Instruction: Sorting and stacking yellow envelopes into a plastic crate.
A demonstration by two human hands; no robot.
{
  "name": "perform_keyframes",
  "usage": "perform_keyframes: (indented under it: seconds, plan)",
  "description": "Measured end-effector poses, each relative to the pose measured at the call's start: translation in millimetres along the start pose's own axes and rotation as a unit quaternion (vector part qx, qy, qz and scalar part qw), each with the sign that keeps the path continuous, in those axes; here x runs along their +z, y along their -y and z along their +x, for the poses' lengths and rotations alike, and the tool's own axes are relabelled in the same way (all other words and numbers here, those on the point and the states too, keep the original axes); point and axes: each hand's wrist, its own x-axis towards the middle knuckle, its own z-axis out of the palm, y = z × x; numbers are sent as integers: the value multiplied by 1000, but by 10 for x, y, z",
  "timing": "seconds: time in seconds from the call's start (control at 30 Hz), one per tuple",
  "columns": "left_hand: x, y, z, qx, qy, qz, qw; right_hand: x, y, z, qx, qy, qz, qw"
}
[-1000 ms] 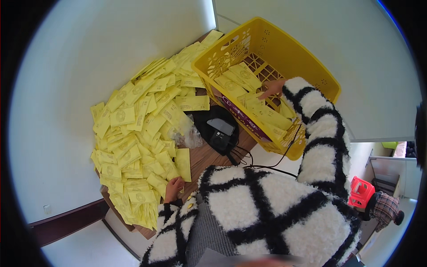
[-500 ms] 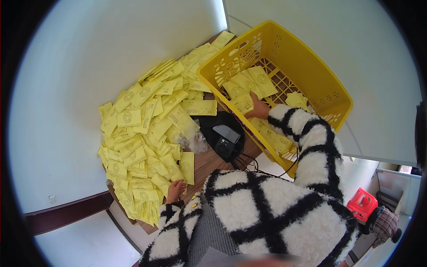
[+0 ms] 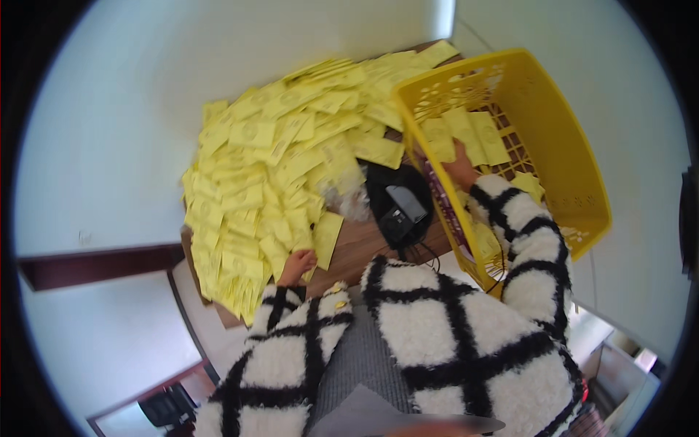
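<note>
My right hand (image 3: 461, 167) reaches over the near side of a yellow plastic basket (image 3: 568, 131), its fingers closed on a yellow packet (image 3: 438, 140) at the end of a row. Further flat yellow packets (image 3: 491, 138) lie beside it on the basket's lattice floor. At the front edge of a big heap of yellow packets (image 3: 255, 193), my left hand (image 3: 297, 266) rests with curled fingers. A single packet (image 3: 328, 239) lies right beside it; whether the left fingers pinch anything is hidden.
Between heap and basket, a black pouch (image 3: 386, 186) lies on the wooden table (image 3: 357, 244) with a dark device (image 3: 400, 218) and cables. Crumpled clear plastic (image 3: 354, 204) touches the heap. White walls (image 3: 116, 146) stand behind. More packets (image 3: 484, 240) sit in the basket's near end.
The whole view has shifted and turned, so heap and basket sit differently in it. In the basket, the packet under my right hand now lies closer alongside the row. My left hand stays by the heap.
</note>
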Motion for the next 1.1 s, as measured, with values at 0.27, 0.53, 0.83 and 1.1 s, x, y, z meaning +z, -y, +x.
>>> perform_keyframes:
  seconds: [0.27,0.53,0.83,1.1]
  plan:
    - [-503,594,593,57,4,48,997,322,-141,-15,18,15,82,996]
    - [-754,989,1117,139,-35,6,990,-281,202,-296,-71,-43,16,996]
    - [-911,985,1179,209,-74,-44,974,-212,1740,-1189,-227,-17,14,974]
    - [-1099,455,693,321,-175,-85,927,1724,2384,-988,-246,205,13,947]
